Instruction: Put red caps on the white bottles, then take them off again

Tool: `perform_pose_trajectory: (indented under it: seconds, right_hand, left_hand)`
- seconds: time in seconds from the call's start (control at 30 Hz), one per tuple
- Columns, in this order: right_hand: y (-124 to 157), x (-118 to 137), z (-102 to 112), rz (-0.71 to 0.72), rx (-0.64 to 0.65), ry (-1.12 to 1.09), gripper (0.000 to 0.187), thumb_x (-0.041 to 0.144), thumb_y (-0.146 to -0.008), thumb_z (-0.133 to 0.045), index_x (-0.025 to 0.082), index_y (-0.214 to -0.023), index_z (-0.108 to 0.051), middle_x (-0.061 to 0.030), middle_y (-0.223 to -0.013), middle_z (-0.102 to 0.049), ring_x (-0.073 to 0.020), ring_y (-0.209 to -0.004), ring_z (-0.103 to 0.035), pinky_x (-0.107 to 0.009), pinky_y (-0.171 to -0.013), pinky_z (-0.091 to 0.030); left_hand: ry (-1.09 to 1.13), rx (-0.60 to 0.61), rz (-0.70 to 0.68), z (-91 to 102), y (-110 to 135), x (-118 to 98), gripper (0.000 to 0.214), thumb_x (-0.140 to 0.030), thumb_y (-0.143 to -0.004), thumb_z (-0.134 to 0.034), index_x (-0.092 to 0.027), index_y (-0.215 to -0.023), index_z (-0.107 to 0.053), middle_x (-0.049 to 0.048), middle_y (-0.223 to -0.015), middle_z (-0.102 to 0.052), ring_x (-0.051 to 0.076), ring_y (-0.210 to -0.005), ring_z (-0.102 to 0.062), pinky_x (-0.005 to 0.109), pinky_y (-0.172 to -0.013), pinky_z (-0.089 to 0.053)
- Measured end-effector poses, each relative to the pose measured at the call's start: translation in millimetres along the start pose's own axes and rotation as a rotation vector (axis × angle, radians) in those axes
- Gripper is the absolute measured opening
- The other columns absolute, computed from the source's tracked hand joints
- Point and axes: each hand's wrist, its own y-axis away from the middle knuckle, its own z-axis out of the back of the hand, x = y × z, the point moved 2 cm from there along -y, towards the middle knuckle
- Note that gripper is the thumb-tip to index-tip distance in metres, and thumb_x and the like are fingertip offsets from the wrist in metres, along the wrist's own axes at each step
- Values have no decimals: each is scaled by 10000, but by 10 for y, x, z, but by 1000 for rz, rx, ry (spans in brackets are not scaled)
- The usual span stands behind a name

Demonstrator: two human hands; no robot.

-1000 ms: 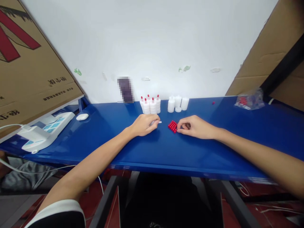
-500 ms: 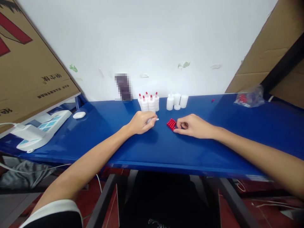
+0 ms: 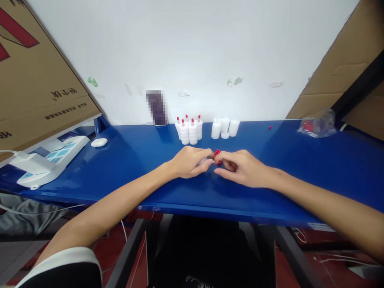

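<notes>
My left hand point(image 3: 193, 162) is closed around a white nozzle piece point(image 3: 203, 161), mostly hidden by the fingers, its thin tip pointing right. Facing it, my right hand point(image 3: 241, 168) has its fingers curled, the index finger at that tip and the thumb just below. Whatever sits in the right fingers is hidden. Right behind the fingertips lies a block of small red caps point(image 3: 217, 152), partly covered. Farther back stand several white bottles with red-capped nozzles point(image 3: 192, 134), and to their right a few plain white bottles point(image 3: 216, 130) with a low white round piece point(image 3: 225, 135).
On the blue table point(image 3: 144, 160), a white power strip point(image 3: 57, 160) and a white mouse-like object point(image 3: 99, 142) lie left. A blurred dark rectangle point(image 3: 157, 108) leans against the wall. One loose red cap point(image 3: 270, 128) and a clear bag point(image 3: 318, 124) with red pieces lie right.
My left hand has moved right and slightly nearer me with the white nozzle piece. My right hand has shifted off the red caps' edge, and both hands' fingertips now meet in front of them.
</notes>
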Motion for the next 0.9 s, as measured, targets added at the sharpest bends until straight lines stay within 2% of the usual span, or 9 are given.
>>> perform_pose_trajectory:
  seconds: [0.1,0.2,0.33,0.4,0.43,0.5,0.57,0.77,0.9]
  right_hand:
    - [-16,102,-78,70,-4,92,294,385,-1055,-478,205,-850,-586,18,-663,-578,-109,-546,-475,-261,-561,-360]
    - [-31,118,-96,95,-16,193,301,362,-1062,-419,203,-895,-613,-40,-790,-683,-143,-641,-562,-282,-608,-396]
    - [-108,-1,130,-6,-136,245,306,369,-1043,-417,205,-889,-624,-53,-764,-685,-160,-622,-560,-306,-623,-417]
    - [-173,-133,359,-148,-265,317,298,360,-1038,-395,202,-932,-624,-62,-729,-666,-185,-620,-557,-334,-638,-412]
    - [-206,-214,478,-242,-326,370,299,353,-1041,-379,195,-997,-628,-76,-740,-666,-206,-645,-570,-351,-655,-409]
    - [-271,-382,663,-415,-351,486,310,339,-1029,-375,176,-1092,-632,-111,-779,-675,-248,-687,-584,-377,-660,-390]
    - [-326,-536,745,-546,-317,548,315,331,-1011,-391,172,-1099,-649,-143,-835,-696,-279,-724,-600,-387,-658,-383]
    - [-439,-813,570,-621,-213,628,350,353,-991,-418,166,-1067,-703,-164,-867,-726,-279,-731,-625,-367,-628,-385]
    - [-505,-927,458,-621,-157,650,346,374,-968,-456,170,-1048,-724,-159,-879,-733,-289,-772,-647,-361,-627,-393]
  left_hand:
    - [34,23,-32,-54,-1,-60,356,-386,-1065,-318,-178,-1112,-604,35,-837,-730,154,-673,-671,250,-606,-470]
    - [71,17,-38,-75,15,-34,411,-403,-1072,-296,-164,-1270,-565,24,-804,-721,157,-661,-668,254,-618,-482]
    - [100,-71,118,-21,28,142,542,-484,-1082,-300,-148,-1479,-453,1,-779,-701,154,-640,-642,267,-658,-509]
    - [59,-105,215,34,43,281,499,-443,-1084,-283,-140,-1319,-603,16,-770,-695,154,-650,-636,279,-672,-505]
    - [30,-116,241,64,54,349,506,-409,-1078,-263,-137,-1100,-690,32,-751,-689,154,-648,-630,285,-675,-499]
    - [-21,-107,280,119,80,463,546,-370,-1049,-260,-155,-721,-640,48,-682,-658,154,-627,-603,296,-675,-481]
    - [-17,-100,334,165,103,522,536,-329,-1026,-250,-171,-618,-560,33,-609,-615,137,-572,-565,289,-656,-460]
    - [148,-117,351,212,79,366,407,-284,-970,-274,-192,-639,-493,8,-574,-569,124,-528,-534,271,-590,-431]
    - [100,-110,328,167,63,305,218,-216,-898,-356,-180,-906,-571,-30,-588,-541,138,-519,-482,289,-579,-406]
